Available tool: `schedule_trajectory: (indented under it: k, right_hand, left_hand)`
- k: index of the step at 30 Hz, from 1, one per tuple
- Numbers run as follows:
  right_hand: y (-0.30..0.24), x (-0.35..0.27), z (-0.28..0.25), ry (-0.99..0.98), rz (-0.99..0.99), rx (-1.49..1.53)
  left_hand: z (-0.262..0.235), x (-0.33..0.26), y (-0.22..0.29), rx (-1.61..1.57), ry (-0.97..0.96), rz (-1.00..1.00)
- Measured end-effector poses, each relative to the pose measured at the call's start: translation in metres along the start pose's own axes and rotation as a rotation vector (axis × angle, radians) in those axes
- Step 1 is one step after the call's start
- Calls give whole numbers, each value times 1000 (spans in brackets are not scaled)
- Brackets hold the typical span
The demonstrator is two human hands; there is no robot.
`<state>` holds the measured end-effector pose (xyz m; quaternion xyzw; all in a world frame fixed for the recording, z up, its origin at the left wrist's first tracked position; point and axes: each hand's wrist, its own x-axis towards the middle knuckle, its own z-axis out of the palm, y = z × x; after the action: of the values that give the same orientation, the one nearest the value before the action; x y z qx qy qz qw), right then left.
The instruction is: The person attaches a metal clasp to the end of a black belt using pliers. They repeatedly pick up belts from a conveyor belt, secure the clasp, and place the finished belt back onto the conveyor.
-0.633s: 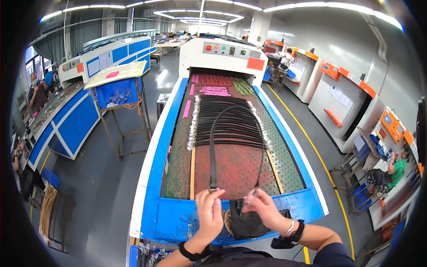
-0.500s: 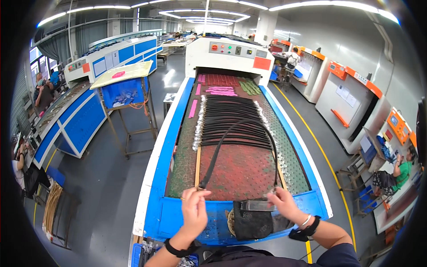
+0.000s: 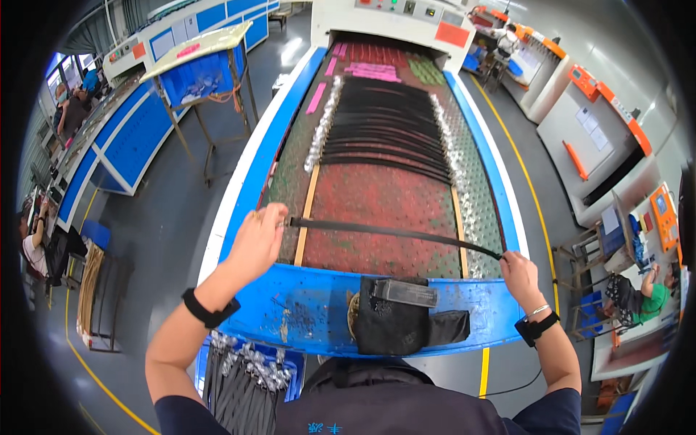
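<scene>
A black strap (image 3: 395,231) is stretched almost straight across the near end of the conveyor, sagging slightly. My left hand (image 3: 259,243) pinches its left end, above the blue front ledge's left side. At the right edge of the conveyor, my right hand (image 3: 520,277) grips the other end with closed fingers. Beyond it, a row of similar black straps (image 3: 384,119) lies crosswise on the red and green conveyor surface (image 3: 377,199), their ends shiny and silvery. Two thin wooden strips (image 3: 307,210) run lengthwise under the ends of the row.
On the blue ledge (image 3: 290,312) lie a black cloth (image 3: 391,326) and a dark, clear-topped flat case (image 3: 404,293). A blue bin of straps (image 3: 250,384) stands at my lower left. Pink strips (image 3: 373,70) lie farther up the conveyor. People work at both sides.
My hands have moved apart, left hand leftward and right hand rightward. The strap, which arched up in a loop between them, is now drawn nearly straight. The view has tilted downward.
</scene>
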<state>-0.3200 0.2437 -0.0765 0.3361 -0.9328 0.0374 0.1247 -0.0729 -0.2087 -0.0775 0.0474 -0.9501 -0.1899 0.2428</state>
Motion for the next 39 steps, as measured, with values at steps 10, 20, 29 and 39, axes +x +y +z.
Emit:
schedule_trajectory:
  k: [10, 20, 29, 39]
  right_hand:
    - [38, 73, 101, 93, -5, 200]
    - [45, 158, 192, 187, 24, 384]
    - [56, 188, 231, 267, -57, 350]
    - [72, 203, 254, 222, -41, 285]
  left_hand:
    - [114, 62, -87, -273, -248, -496]
    - [187, 122, -150, 3, 49, -483]
    - [243, 154, -187, 123, 187, -436]
    - [264, 159, -209, 177, 155, -418]
